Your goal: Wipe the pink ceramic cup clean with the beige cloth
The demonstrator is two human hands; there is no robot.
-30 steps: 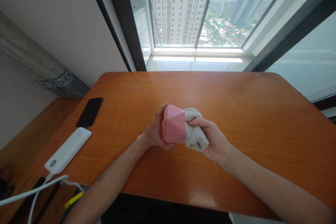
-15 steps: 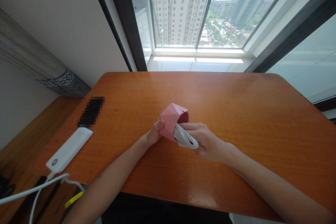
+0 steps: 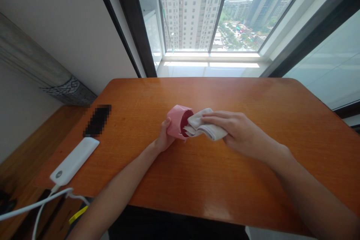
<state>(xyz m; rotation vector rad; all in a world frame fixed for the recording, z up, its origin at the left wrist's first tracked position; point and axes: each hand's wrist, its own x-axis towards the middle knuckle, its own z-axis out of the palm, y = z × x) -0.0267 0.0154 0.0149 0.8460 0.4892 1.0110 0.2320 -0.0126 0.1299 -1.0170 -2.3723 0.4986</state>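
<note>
A pink faceted cup-like container (image 3: 176, 122) is tipped on its side above the table, its dark red opening facing right. My left hand (image 3: 164, 135) grips it from the left, thumb on its outer wall. A folded white cloth (image 3: 206, 125) is pinched in my right hand (image 3: 239, 129). The cloth's left end is at the container's mouth; whether its tip sits inside or just in front I cannot tell. My right thumb and part of the palm are hidden.
The brown wooden table (image 3: 253, 180) reaches to the window (image 3: 208, 18). At the left lie a white power bank (image 3: 74, 161) with a white cable (image 3: 36, 205) and a dark pixelated object (image 3: 97, 120). A grey curtain (image 3: 36, 56) hangs left.
My right hand has moved up and right, drawing the white cloth mostly out of the pink container's mouth. The container has shifted slightly left and up in my left hand.
</note>
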